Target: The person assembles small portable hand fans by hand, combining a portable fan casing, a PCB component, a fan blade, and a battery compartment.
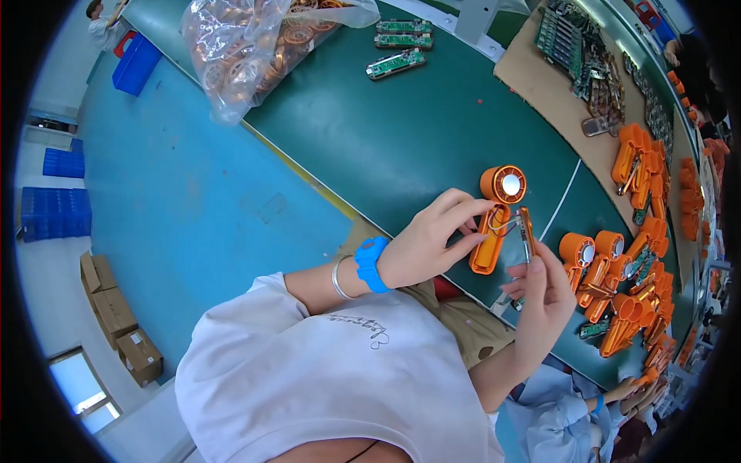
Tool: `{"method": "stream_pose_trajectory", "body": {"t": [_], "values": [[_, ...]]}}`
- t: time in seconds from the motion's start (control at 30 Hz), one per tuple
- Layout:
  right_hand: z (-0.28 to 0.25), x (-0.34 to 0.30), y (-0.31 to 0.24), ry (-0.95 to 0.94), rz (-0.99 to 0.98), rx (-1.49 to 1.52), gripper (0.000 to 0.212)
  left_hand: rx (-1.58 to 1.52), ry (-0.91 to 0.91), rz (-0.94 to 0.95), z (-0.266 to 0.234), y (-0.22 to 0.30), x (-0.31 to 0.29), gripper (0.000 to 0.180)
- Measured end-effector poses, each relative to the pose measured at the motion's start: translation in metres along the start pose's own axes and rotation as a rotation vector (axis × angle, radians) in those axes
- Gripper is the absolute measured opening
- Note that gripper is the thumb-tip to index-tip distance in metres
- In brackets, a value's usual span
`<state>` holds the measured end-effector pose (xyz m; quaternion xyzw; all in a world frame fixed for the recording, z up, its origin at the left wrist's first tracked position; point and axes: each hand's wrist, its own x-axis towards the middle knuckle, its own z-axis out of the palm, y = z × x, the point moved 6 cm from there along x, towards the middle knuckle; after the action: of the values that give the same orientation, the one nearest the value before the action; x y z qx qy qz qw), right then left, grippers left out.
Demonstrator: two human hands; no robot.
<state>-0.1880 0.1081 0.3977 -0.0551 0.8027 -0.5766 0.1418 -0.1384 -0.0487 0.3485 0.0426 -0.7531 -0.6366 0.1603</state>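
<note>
An orange handheld fan body (pixel 484 255) with a round head and a silvery disc stands over the table edge, its handle open lengthwise. My left hand (pixel 432 238), with a blue wristband, grips the handle's side between thumb and fingers. Inside the handle lies a yellow-orange part, its kind unclear. My right hand (pixel 546 287) pinches the lower end of a narrow circuit board (pixel 527 230) with an orange edge, held upright just right of the handle. Thin wires (pixel 505 222) run between board and handle. The fingertips of my right hand are partly hidden.
On the green table (pixel 370 123), three circuit boards (pixel 396 63) lie beyond a clear bag (pixel 258 54) of orange round parts. To the right are piled orange fan bodies (pixel 617 309) and a cardboard sheet (pixel 540 92) bearing circuit boards. A co-worker's arm (pixel 587 405) reaches in at lower right.
</note>
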Motion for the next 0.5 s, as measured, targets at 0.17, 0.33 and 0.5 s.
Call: {"method": "stream_pose_trajectory", "body": {"t": [0.17, 0.33, 0.5], "values": [[0.002, -0.011, 0.005, 0.028, -0.126, -0.182, 0.031, 0.112, -0.002, 0.114, 0.002, 0.005, -0.003, 0.038], [0.014, -0.015, 0.002, 0.053, -0.26, -0.349, 0.034, 0.215, -0.002, 0.195, 0.005, 0.004, -0.005, 0.04], [0.023, -0.021, 0.0, 0.071, -0.386, -0.561, 0.035, 0.273, -0.059, 0.262, 0.01, 0.007, -0.005, 0.042]]}}
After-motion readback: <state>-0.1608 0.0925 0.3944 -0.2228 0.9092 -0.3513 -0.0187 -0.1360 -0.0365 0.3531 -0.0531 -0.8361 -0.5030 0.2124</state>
